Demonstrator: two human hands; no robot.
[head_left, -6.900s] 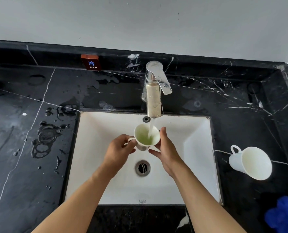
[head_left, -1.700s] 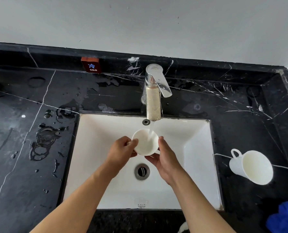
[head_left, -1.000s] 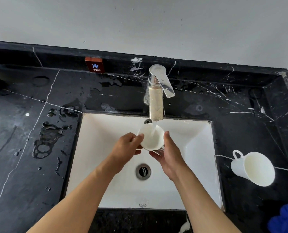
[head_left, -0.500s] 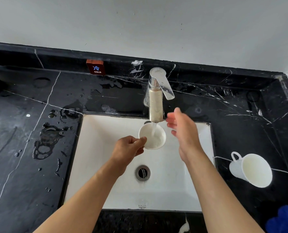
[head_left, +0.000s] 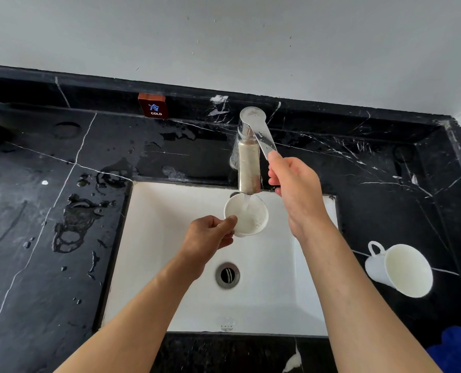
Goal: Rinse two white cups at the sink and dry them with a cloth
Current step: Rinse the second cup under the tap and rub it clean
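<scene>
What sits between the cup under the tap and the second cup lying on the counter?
In the head view, the right hand and forearm cross that stretch, reaching to the faucet handle. Below lie white sink and black counter, between the held cup and the lying cup.

White cups (head_left: pixel 246 216), white-veined black marble counter (head_left: pixel 49 211), blue cloth (head_left: pixel 458 351).

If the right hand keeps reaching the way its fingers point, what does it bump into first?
Most likely the faucet lever: the right hand points up and back at it, fingertips already at its tip. Whether they touch is unclear.
</scene>
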